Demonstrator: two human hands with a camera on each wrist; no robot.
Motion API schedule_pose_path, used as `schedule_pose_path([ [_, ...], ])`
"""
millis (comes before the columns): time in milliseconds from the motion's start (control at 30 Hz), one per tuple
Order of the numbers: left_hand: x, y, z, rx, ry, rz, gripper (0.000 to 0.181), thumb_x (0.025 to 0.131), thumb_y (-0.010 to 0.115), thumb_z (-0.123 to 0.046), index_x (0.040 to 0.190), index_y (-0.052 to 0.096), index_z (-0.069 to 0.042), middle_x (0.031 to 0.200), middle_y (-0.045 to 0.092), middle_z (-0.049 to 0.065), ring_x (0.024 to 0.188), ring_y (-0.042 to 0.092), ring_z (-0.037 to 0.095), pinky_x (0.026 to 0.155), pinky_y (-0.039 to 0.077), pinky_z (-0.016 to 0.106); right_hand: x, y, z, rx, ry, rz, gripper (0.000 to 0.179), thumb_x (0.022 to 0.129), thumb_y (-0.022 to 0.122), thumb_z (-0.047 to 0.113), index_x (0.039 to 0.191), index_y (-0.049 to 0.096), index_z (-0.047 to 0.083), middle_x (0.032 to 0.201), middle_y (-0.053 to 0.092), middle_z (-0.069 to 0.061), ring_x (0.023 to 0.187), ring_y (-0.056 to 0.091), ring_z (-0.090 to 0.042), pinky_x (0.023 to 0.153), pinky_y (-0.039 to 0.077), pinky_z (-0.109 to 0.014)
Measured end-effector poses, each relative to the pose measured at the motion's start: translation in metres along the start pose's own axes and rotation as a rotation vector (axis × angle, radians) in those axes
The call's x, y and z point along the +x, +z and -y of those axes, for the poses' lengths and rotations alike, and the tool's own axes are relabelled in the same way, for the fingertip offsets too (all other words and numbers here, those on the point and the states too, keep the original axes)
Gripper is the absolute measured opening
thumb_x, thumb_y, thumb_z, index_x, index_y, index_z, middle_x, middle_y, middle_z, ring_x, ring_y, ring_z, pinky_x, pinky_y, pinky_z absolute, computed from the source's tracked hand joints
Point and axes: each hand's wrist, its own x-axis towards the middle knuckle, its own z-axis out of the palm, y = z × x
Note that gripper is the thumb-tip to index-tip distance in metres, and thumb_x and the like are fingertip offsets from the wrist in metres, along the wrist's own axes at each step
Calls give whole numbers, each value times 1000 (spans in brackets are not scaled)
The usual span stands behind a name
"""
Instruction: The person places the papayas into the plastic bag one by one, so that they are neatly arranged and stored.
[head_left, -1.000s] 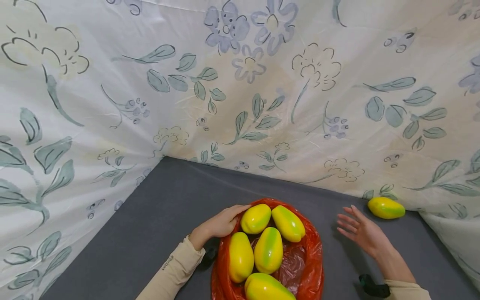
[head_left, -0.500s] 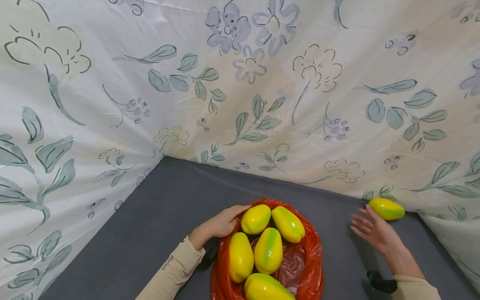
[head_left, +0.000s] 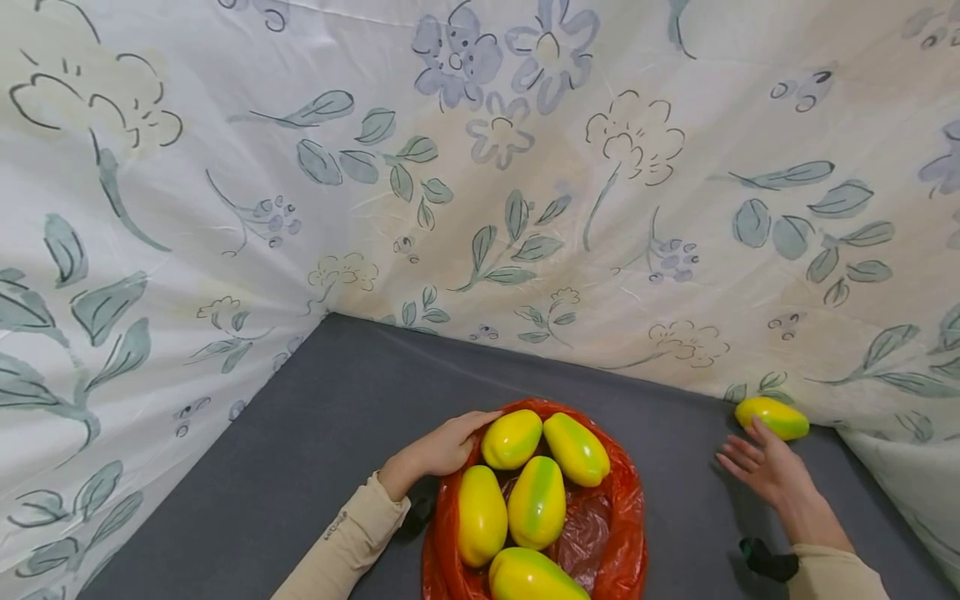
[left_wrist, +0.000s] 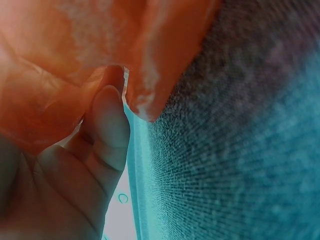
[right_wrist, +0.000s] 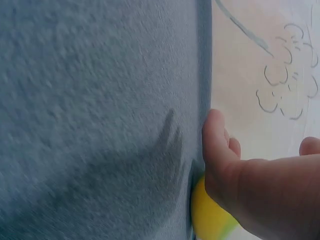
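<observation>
A red plastic bag (head_left: 626,533) stands with its mouth spread and several yellow-green papaya-like fruits (head_left: 537,502) inside. At its left rim, my left hand (head_left: 435,450) grips the plastic; the left wrist view shows fingers of the left hand (left_wrist: 75,170) bent against the bag's film (left_wrist: 45,105). Over to the right, my right hand (head_left: 776,473) hovers above the cloth with fingers extended, holding nothing. Just beyond it lies a single yellow-green papaya-like fruit (head_left: 780,418). In the right wrist view, the right hand (right_wrist: 255,185) partly covers that fruit (right_wrist: 207,215); contact cannot be told.
Dark grey cloth (head_left: 322,433) covers the surface. Floral fabric walls (head_left: 480,208) rise at the back and left, and pale fabric (head_left: 900,475) hangs at the right. The lone fruit lies close against the back wall.
My right hand has moved right, closer to the lone fruit, its fingers still extended. The left hand and the bag have stayed in place.
</observation>
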Motion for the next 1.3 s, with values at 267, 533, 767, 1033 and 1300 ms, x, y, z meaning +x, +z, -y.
schedule_pose_path([
  [267, 1, 1, 1, -2, 1, -1, 52, 94, 41, 8, 145, 35, 1, 140, 43, 18, 127, 43, 32, 104, 35, 47, 2, -9, 9, 4, -12, -80, 102, 84, 60, 51, 149, -17, 31, 122, 34, 1, 127, 30, -19, 98, 44, -40],
  [533, 1, 1, 1, 0, -17, 3, 53, 94, 42, 8, 146, 35, 0, 140, 43, 17, 127, 43, 31, 104, 35, 46, 7, -14, 12, 59, -42, -140, 97, 87, 53, 52, 144, -24, 38, 155, 5, 5, 142, 3, -15, 112, 19, -36],
  [767, 2, 2, 2, 9, -3, 1, 51, 95, 41, 8, 145, 36, 1, 140, 43, 18, 127, 42, 32, 104, 35, 46, 9, -13, 14, 120, -83, -238, 91, 88, 52, 51, 143, -19, 45, 155, -6, 10, 142, 1, -16, 111, 15, -35],
  [1033, 5, 4, 1, 15, 21, -10, 50, 94, 41, 8, 144, 36, 3, 140, 43, 19, 127, 43, 33, 105, 34, 47, 45, -46, 23, 131, -124, -369, 94, 83, 63, 49, 147, -6, 45, 155, 5, 9, 141, 13, -18, 75, 55, -42],
  [1300, 4, 4, 1, 17, 16, -2, 50, 95, 42, 7, 144, 36, 2, 140, 44, 17, 127, 43, 31, 104, 35, 45, 20, -15, 26, 186, -85, -365, 90, 87, 56, 48, 146, -12, 45, 155, 2, 11, 142, 9, -16, 109, 20, -35],
])
